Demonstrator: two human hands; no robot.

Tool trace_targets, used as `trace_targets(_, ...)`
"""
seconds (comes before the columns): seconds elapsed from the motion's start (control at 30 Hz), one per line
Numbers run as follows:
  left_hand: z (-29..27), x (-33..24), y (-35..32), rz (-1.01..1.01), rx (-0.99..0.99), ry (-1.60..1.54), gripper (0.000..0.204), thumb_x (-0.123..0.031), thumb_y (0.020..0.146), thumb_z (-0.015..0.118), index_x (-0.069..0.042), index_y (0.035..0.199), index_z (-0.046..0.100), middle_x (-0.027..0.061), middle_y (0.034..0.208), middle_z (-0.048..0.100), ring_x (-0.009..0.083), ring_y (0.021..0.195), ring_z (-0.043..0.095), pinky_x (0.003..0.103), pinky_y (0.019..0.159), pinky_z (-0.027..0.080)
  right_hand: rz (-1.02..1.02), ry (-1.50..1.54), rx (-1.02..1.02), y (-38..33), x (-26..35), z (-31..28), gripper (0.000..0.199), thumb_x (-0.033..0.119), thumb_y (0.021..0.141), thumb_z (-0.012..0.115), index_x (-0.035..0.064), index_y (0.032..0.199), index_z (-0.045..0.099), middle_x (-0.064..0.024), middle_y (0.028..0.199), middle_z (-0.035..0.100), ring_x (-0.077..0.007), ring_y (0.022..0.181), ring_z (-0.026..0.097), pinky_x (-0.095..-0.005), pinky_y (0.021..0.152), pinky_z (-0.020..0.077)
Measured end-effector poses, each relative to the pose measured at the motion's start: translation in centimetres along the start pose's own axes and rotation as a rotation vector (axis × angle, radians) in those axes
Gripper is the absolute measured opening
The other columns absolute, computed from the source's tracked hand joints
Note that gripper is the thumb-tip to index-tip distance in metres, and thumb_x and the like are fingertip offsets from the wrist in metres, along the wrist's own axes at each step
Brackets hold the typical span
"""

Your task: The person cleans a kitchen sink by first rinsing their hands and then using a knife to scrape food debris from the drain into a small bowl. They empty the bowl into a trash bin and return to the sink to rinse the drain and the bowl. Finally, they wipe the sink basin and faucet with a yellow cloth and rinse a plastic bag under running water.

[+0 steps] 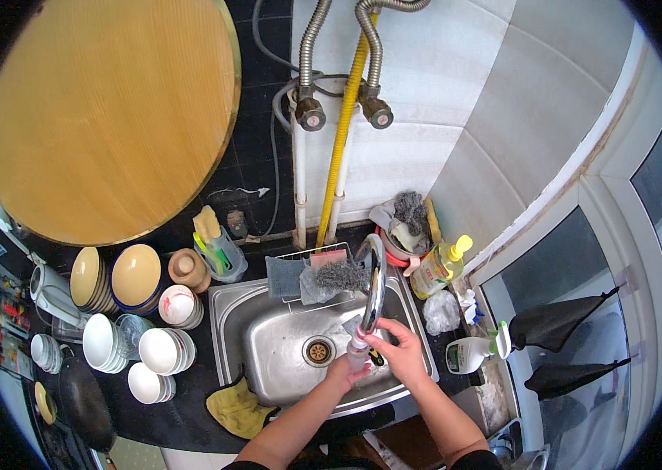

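Note:
Both my hands meet over the steel sink (268,345), right under the spout of the curved metal tap (376,286). My left hand (344,370) comes up from below and its fingers close around the tap's whitish spout end (357,350). My right hand (397,350) is curled against the same spout end from the right, with a small dark thing partly hidden under its fingers. I cannot tell what that thing is. A round drain (319,350) lies just left of my hands.
A wire rack with sponge and steel wool (340,274) sits behind the sink. Stacks of white bowls (160,350) and tan plates (135,274) stand left. A yellow cloth (238,407) hangs over the front edge. A yellow-capped bottle (436,270) and white spray bottle (472,354) stand right.

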State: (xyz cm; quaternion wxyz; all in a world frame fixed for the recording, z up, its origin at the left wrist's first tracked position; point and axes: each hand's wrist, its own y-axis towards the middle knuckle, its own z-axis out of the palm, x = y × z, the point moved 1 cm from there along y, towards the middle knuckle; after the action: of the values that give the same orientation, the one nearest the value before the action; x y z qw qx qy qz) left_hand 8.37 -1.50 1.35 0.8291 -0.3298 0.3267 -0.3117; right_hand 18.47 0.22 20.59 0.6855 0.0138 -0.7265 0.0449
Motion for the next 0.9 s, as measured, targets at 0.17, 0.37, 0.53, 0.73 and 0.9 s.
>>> trace_targets(0.17,-1.0,-3.8,-3.7,0.165,-0.150,0.026,0.038,-0.032,0.091,0.037,-0.005,0.113,0.051,0.0125,0.101,0.060,0.0248,0.084,0.061,0.036,0.070,0.051,-0.010,-0.096,0.045,0.9,2.5,3.3,0.018,0.014,0.077,0.067,0.0024,0.091,0.065,-0.0009,0.081,0.058,-0.0068,0.078,0.052,-0.0207,0.070,0.0406)
trace_targets(0.37,-1.2,-8.4,-10.5,0.549,-0.117,0.020,0.040,-0.025,0.086,0.039,0.000,0.117,0.047,0.0130,0.111,0.054,0.0243,0.101,0.052,0.037,0.089,0.041,-0.019,-0.184,0.140,2.1,2.1,5.1,0.040,0.015,0.080,0.065,-0.0011,0.114,0.050,-0.0044,0.089,0.060,-0.0084,0.085,0.054,-0.0224,0.076,0.0419)
trace_targets(0.53,-1.1,-9.0,-11.4,1.038,0.037,0.480,0.046,-0.020,0.079,0.052,-0.003,0.121,0.043,0.0131,0.116,0.049,0.0245,0.110,0.044,0.038,0.095,0.033,0.098,0.326,0.174,2.2,-0.9,4.7,0.073,0.013,0.081,0.062,-0.0018,0.136,0.016,-0.0130,0.104,0.057,-0.0148,0.092,0.055,-0.0259,0.082,0.0422)
trace_targets(0.73,1.6,-8.6,-11.6,1.145,-0.174,0.998,0.053,-0.020,0.069,0.070,-0.002,0.112,0.046,0.0171,0.104,0.055,0.0302,0.101,0.051,0.038,0.084,0.041,0.108,0.304,0.306,2.3,0.5,4.1,0.046,0.006,0.082,0.058,-0.0005,0.123,0.040,-0.0067,0.111,0.055,-0.0120,0.102,0.051,-0.0243,0.086,0.0402)
trace_targets(0.9,2.7,-9.0,-11.3,0.956,-0.104,0.957,0.037,-0.020,0.071,0.068,-0.003,0.099,0.050,0.0151,0.087,0.060,0.0320,0.092,0.055,0.041,0.078,0.042,0.049,0.252,-0.053,3.5,-2.6,-0.4,0.049,-0.002,0.077,0.046,0.0019,0.125,0.040,-0.0110,0.117,0.053,-0.0163,0.100,0.052,-0.0249,0.083,0.0417)
